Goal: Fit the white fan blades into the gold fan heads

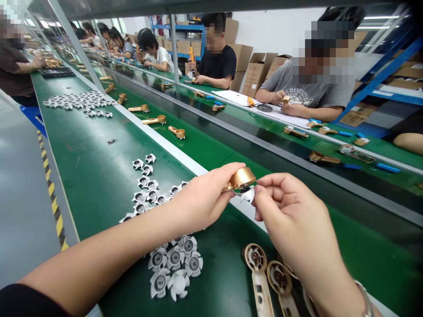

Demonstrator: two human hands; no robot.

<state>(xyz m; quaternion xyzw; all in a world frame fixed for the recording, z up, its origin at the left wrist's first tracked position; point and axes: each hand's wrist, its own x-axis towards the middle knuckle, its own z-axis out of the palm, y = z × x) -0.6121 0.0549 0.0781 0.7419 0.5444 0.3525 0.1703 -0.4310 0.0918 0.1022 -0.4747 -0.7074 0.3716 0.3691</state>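
A gold cup-shaped housing (pixel 240 178) is gripped by the closed left hand (pixel 201 198), above a green conveyor belt (pixel 218 273). A white vaned disc (pixel 247 194) is pinched by the right hand (pixel 291 215) at the housing's open mouth. Whether it is seated cannot be told, since the join is partly hidden by the fingers, but it appears not yet pressed home. Much is left: loose white vaned discs (pixel 175 259) are scattered in quantity across the belt, and beige handle shells (pixel 258 275) lie near the right hand. Farther along, gold handled housings (pixel 157 119) are laid out on the belt. The gold surface looks smooth and unmarked.
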